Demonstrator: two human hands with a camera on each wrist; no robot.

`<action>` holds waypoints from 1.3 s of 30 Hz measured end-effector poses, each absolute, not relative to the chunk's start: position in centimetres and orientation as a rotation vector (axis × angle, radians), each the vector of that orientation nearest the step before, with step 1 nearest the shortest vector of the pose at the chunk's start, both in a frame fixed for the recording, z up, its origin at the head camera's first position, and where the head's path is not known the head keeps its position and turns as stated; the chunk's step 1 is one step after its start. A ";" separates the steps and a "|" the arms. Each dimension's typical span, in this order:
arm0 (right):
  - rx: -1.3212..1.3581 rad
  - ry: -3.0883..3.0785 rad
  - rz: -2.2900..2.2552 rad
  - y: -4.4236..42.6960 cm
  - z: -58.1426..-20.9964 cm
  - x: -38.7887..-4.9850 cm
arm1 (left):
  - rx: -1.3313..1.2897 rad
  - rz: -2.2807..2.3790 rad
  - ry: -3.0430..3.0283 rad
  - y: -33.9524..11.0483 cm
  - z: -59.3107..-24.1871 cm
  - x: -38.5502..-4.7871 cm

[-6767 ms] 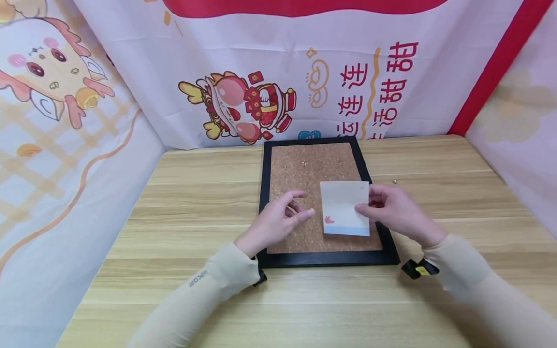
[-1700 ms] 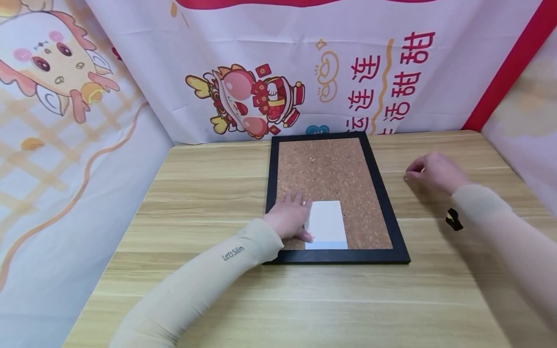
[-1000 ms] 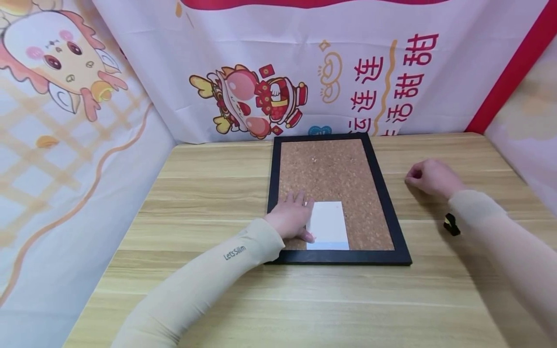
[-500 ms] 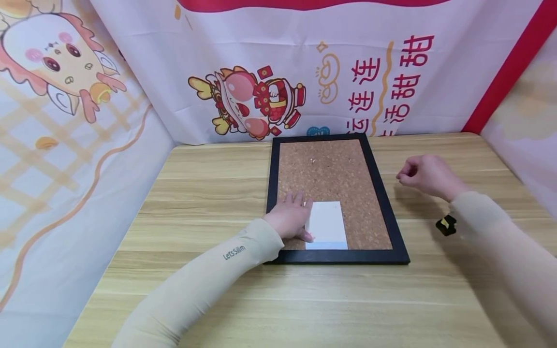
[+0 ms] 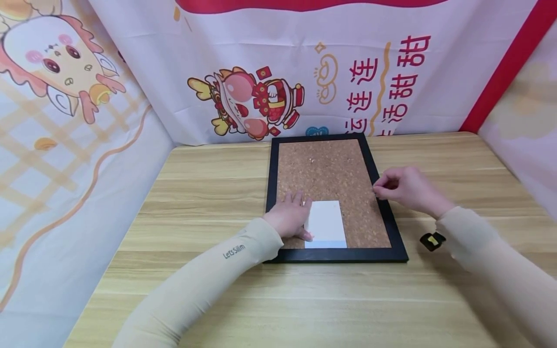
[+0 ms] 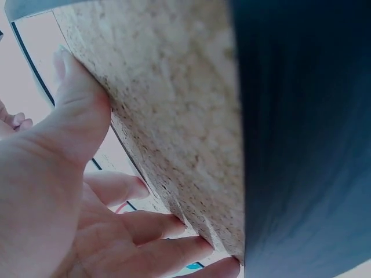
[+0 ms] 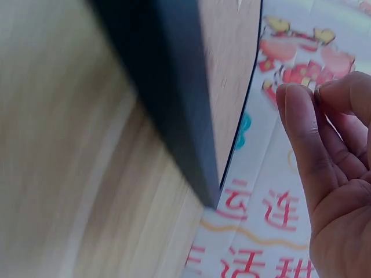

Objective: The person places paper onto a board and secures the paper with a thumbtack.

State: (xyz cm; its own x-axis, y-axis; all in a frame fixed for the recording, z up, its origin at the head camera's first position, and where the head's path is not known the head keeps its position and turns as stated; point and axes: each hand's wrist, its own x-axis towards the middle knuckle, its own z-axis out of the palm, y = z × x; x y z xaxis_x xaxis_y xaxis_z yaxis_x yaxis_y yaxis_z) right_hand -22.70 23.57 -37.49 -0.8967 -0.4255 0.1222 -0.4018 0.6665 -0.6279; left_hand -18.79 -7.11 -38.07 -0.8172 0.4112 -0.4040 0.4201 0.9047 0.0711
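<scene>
A white note sheet with a pale blue lower band lies on the cork surface of a black-framed board. My left hand rests on the sheet's left side and the cork, fingers spread and straight; the left wrist view shows its thumb on the sheet. Above the board's right frame bar, my right hand pinches a tiny pushpin between thumb and forefinger, mostly hidden by the fingertips. The right hand is apart from the sheet.
Two small pins show on the cork's upper part. The board lies on a wood-grain table, its far edge close to a printed cloth backdrop. Another printed cloth stands along the left.
The sheet was laid from the right hand onto the cork, and the left hand came down on it. The right hand picked the pin off the table and moved left to the board.
</scene>
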 end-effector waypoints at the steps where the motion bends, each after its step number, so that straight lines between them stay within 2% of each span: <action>1: -0.696 2.823 -1.068 23.2 -37.5 -22.4 | 0.605 -0.027 2.651 -7.1 -38.1 -18.8; 8: -0.677 2.734 -1.146 20.9 -37.2 -20.5 | 0.615 -0.035 2.653 -7.1 -38.1 -18.8; 24: -0.938 2.518 -1.359 16.0 -36.5 -17.6 | 0.584 -0.021 2.651 -6.9 -38.0 -18.7; 39: -0.778 2.508 -1.386 14.3 -37.0 -17.6 | 0.589 -0.025 2.640 -7.2 -38.1 -18.9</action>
State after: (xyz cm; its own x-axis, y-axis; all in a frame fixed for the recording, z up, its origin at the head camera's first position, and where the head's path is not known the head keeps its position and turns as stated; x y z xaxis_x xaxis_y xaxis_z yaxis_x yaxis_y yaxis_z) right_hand -17.57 14.31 -36.97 -0.8489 -0.5194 0.0977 -0.3591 0.4313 -0.8277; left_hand -18.86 -7.20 -38.15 -0.8157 0.4015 -0.4164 0.4093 0.9093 0.0751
